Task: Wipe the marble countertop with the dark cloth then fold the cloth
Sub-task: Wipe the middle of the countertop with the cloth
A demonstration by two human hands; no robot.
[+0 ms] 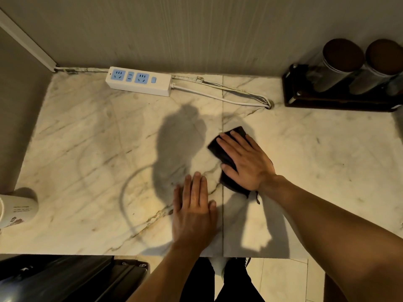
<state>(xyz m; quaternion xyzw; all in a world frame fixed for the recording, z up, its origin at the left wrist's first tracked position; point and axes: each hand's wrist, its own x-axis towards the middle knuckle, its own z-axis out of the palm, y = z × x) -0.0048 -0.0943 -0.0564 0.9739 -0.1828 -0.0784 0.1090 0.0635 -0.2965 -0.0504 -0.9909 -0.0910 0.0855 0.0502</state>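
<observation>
While the dark cloth (226, 152) lies bunched mid-desk (87, 153), your right hand (245, 162) presses it flat-palmed, fingers spread. Your left hand (194, 211) rests open, empty, beside it. Judgement: wiping underway; far side by the power strip (138, 81) unconfirmed; folding not begun.

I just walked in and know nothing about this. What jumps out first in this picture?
Two bare hands on a pale marble countertop: the right hand presses flat on a dark cloth near the middle, the left hand rests flat beside it. A white power strip lies along the back wall.
</observation>
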